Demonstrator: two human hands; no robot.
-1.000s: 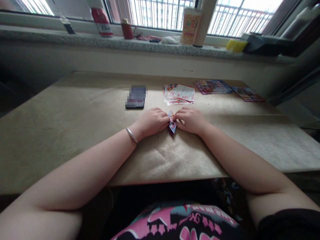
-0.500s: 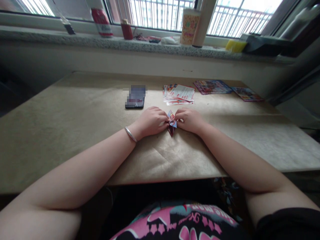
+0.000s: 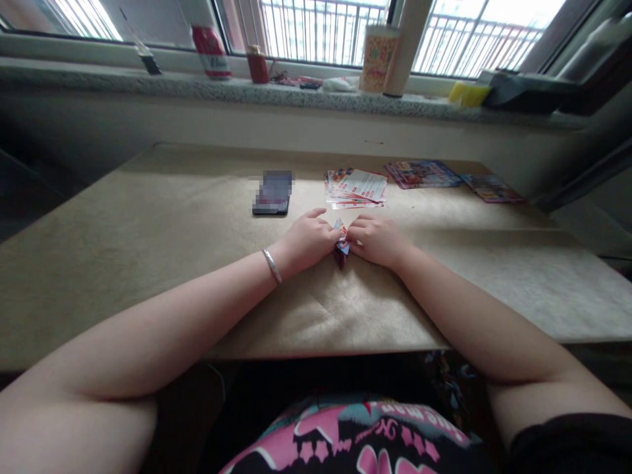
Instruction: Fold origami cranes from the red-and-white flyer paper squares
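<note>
Fingers of the left hand [image 3: 309, 240] and the right hand [image 3: 378, 239] are pinched onto opposite sides of a folded paper [image 3: 342, 248], one left finger [image 3: 316, 212] being stretched out. By both forearms [image 3: 212, 286] a wide tan table [image 3: 197, 224] is crossed. Beyond the hands, glossy dark sheets [image 3: 424, 174] are laid at the right, white printed sheets [image 3: 363, 184] are fanned beside them, and a dark phone [image 3: 272, 194] is placed farther left. Between the hands, the paper's pointed end is turned toward the near edge.
</note>
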